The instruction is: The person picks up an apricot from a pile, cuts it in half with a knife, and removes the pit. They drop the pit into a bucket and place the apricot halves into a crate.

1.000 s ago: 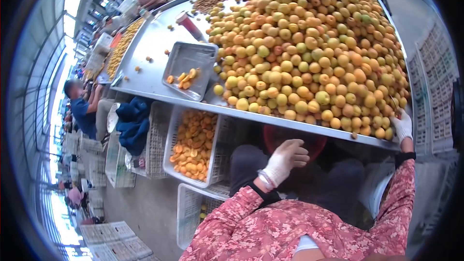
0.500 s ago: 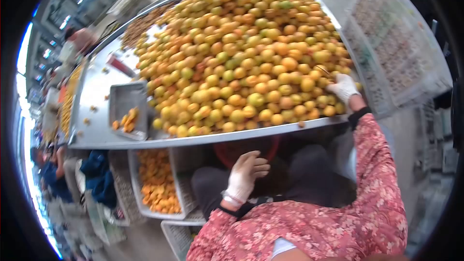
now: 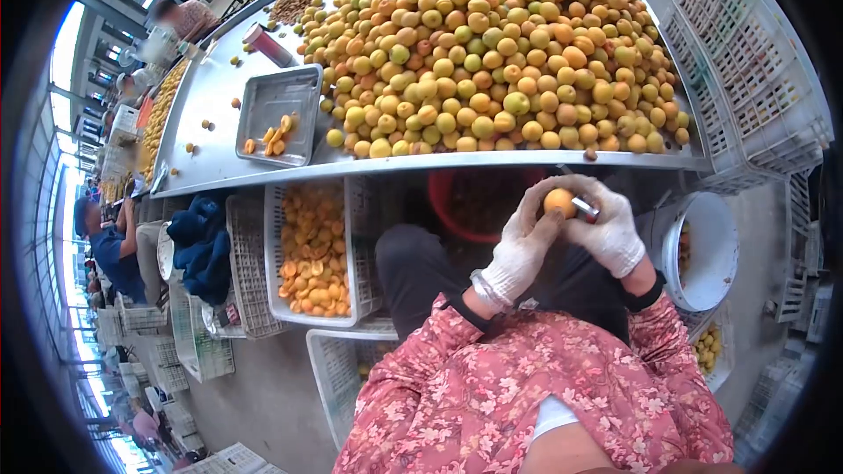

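Both white-gloved hands meet above my lap, just in front of the table's near edge. My left hand [image 3: 518, 250] has its fingers closed around an orange apricot [image 3: 559, 202]. Pressed close to the fruit, my right hand [image 3: 610, 233] is closed on a small knife-like tool [image 3: 586, 209]; a shiny metal part shows, and the glove covers much of the rest. A large heap of whole apricots [image 3: 474, 79] lies on the metal table [image 3: 206, 114] beyond the hands. On its left side, a grey tray [image 3: 272, 92] holds several apricot halves [image 3: 279, 136].
Below the table stand a white crate [image 3: 353, 276] of apricot halves and a red basin [image 3: 448, 202]. To the right are a white bucket [image 3: 716, 254] and stacked plastic crates [image 3: 746, 61]. A red can-like container [image 3: 268, 44] lies on the table. Other people sit at the left.
My right hand has come back from the heap's right edge to my lap, and an apricot is now between the hands. My left hand has risen and closed. The view has shifted.
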Demonstrator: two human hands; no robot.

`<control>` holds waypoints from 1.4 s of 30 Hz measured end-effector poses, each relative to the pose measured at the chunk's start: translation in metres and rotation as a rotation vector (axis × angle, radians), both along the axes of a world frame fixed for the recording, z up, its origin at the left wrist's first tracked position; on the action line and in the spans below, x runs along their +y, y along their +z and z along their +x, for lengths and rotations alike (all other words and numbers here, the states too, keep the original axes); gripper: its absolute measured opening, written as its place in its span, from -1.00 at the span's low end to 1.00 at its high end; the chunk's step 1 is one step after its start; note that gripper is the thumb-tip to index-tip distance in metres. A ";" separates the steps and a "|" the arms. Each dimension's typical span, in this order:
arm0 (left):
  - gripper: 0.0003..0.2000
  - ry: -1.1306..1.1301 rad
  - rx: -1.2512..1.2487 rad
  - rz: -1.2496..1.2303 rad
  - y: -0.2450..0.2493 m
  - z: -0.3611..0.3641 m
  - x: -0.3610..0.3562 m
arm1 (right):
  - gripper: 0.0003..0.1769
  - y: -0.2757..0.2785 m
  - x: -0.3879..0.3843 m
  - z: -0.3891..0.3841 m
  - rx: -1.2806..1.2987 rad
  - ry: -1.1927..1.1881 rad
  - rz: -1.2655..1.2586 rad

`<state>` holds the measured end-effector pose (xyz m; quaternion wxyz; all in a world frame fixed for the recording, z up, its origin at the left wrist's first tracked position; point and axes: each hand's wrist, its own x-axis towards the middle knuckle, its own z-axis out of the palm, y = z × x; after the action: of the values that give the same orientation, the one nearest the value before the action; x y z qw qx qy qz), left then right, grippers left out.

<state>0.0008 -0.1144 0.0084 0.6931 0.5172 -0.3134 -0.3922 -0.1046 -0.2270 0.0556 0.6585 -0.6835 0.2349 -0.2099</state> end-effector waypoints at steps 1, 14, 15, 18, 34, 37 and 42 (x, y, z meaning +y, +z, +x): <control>-0.63 0.039 0.102 -0.028 0.001 -0.003 0.005 | -0.41 -0.002 0.008 -0.002 0.026 0.028 -0.080; -0.37 -0.066 0.916 -0.158 0.010 0.006 0.074 | -0.55 -0.032 0.079 -0.044 0.064 -0.038 1.162; -0.37 -0.066 0.890 -0.150 0.008 0.005 0.077 | -0.60 -0.035 0.082 -0.050 0.092 0.027 1.138; -0.37 -0.065 0.838 -0.163 0.006 0.004 0.079 | -0.62 -0.023 0.086 -0.058 0.110 0.117 0.981; -0.58 0.099 -0.159 0.140 0.015 -0.010 0.099 | -0.72 -0.013 0.089 -0.027 0.071 0.121 -0.260; -0.64 0.096 0.068 0.176 0.024 -0.018 0.102 | -0.79 -0.015 0.087 -0.027 0.035 0.165 0.002; -0.66 -0.004 0.383 0.125 0.016 -0.018 0.105 | -0.82 -0.070 0.055 -0.017 0.191 -0.123 -0.478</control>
<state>-0.0173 -0.0094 0.0248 0.7057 0.4747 -0.1520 -0.5035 -0.1217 -0.1716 -0.0149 0.4391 -0.8209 0.2808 -0.2336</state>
